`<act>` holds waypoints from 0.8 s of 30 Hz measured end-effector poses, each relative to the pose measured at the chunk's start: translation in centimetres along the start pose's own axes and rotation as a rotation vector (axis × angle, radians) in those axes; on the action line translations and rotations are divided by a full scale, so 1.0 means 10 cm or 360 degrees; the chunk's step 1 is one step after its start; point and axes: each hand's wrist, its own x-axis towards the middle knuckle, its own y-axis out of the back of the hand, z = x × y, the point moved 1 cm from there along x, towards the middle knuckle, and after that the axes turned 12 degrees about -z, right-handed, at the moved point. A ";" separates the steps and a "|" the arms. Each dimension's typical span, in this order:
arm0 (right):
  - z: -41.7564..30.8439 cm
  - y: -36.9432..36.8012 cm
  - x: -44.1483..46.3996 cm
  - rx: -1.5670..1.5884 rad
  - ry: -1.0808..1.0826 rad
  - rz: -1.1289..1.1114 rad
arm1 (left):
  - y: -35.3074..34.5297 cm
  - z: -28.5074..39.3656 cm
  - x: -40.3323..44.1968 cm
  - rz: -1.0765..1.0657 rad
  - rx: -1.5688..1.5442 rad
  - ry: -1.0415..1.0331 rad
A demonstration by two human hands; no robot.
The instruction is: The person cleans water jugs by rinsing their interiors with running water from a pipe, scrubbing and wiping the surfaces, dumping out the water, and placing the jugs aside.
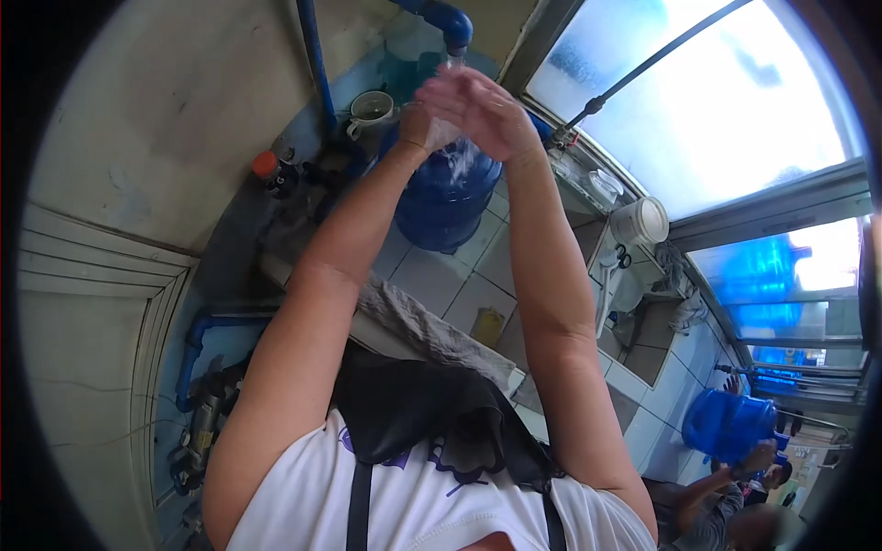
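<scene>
My right hand (487,118) is under the water from the blue pipe spout (450,29), its fingers stretched out towards my left hand (426,130). My left hand meets it from the left, wet, with its fingers mostly hidden behind the right hand and the splash. Neither hand shows a held object. Below them a large blue water jug (441,213) stands in the tiled basin (464,303), with water splashing down onto it. A white cup (371,106) is on the ledge left of the hands.
A bottle with an orange cap (266,167) stands at left. A grey towel (427,326) hangs over the basin's front edge. At right are a white bucket (640,220), scissors (622,255), and another person (712,496) near a blue jug (729,425).
</scene>
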 end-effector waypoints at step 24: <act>0.85 0.49 -0.55 -0.2590 -0.0945 0.0822 | 0.74 0.72 0.18 -0.0801 0.0050 -0.0387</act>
